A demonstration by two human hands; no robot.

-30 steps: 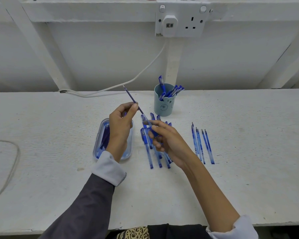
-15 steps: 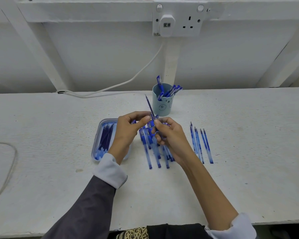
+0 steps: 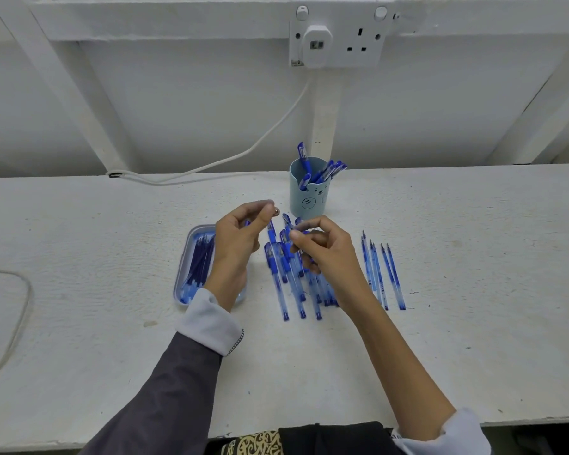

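Now, left hand (image 3: 240, 238): centre of the frame, grip pinched on a small silvery piece (image 3: 276, 211).
Right hand (image 3: 327, 249): just right of it, grip clamped on a blue pen (image 3: 299, 228), largely hidden.
Pen pile (image 3: 284, 284): on the tabletop (image 3: 473, 257) beneath both hands.
Tray (image 3: 187, 254): left of the pile.

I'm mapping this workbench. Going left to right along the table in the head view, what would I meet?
Loose cable → tray of refills → pile of capped pens → row of uncapped pens.
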